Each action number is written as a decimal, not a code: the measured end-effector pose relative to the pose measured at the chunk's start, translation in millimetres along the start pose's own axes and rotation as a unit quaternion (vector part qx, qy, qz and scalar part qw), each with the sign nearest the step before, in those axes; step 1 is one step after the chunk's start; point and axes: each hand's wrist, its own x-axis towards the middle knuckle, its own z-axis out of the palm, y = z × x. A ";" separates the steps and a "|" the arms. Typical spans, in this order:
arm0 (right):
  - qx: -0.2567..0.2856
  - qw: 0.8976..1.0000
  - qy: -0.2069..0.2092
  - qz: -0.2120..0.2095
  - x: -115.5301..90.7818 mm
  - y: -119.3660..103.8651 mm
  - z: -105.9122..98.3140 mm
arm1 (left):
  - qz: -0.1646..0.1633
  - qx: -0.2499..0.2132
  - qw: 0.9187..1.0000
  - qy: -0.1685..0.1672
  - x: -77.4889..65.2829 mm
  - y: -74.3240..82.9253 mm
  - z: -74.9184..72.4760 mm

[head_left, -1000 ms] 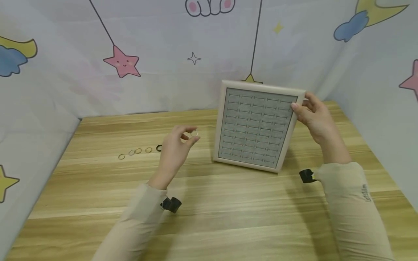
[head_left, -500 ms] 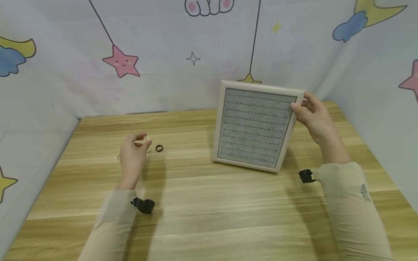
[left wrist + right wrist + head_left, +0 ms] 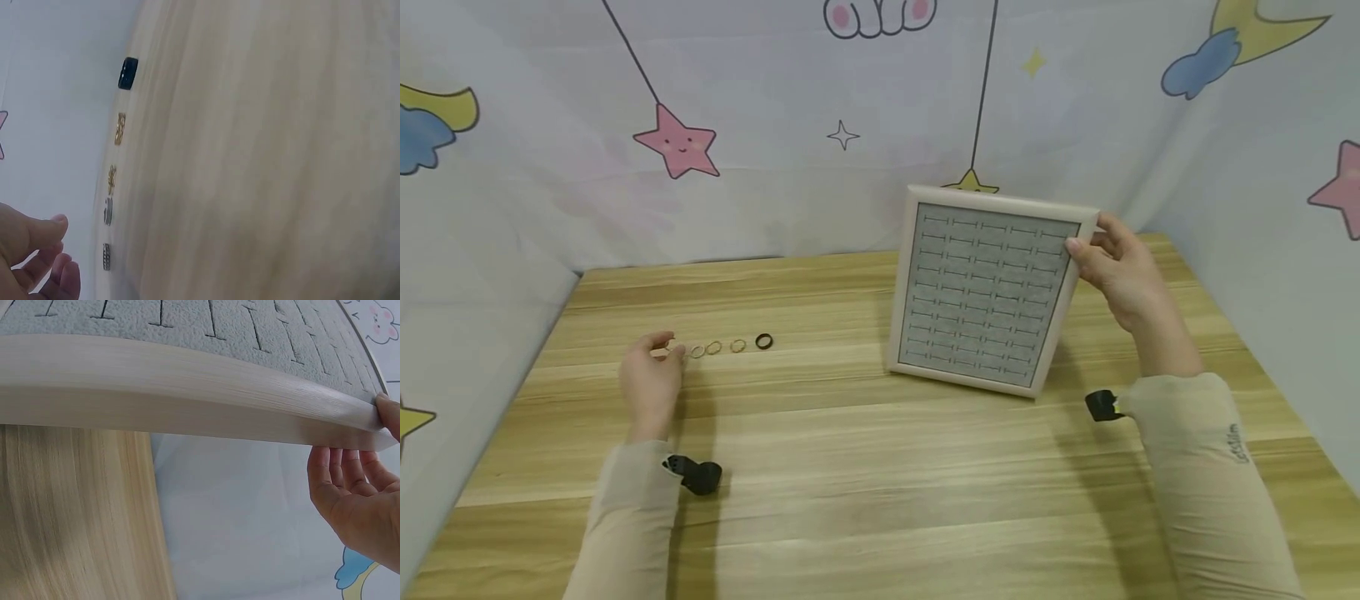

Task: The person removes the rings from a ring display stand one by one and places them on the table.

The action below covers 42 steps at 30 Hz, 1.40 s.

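My left hand (image 3: 651, 383) pinches a thin ring between thumb and forefinger at the left end of a row of rings; in the left wrist view the ring is hidden by the fingers. In that view the row runs from a beaded silver ring (image 3: 106, 257) and a plain silver ring (image 3: 108, 211) past two gold ones to a black ring (image 3: 128, 73). On the right, my right hand (image 3: 1127, 271) grips the upper right edge of a pale-framed ring display board (image 3: 985, 292). Its thumb lies on the front of the frame, with fingers behind. Slits line the grey padded face.
The wooden table (image 3: 865, 492) reaches back to a white cloth wall (image 3: 775, 192) printed with stars and moons. The board leans back, its lower edge on the table. Small black cameras (image 3: 700, 477) sit at both wrists.
My left hand has carried its ring from beside the board leftward over the row, to the row's left end. My right hand and the board have stayed in place.
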 end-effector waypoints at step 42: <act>0.059 0.998 0.010 -0.018 -1.8 3.1 5.4 | -0.047 0.083 0.993 -0.065 11.0 -29.1 -10.0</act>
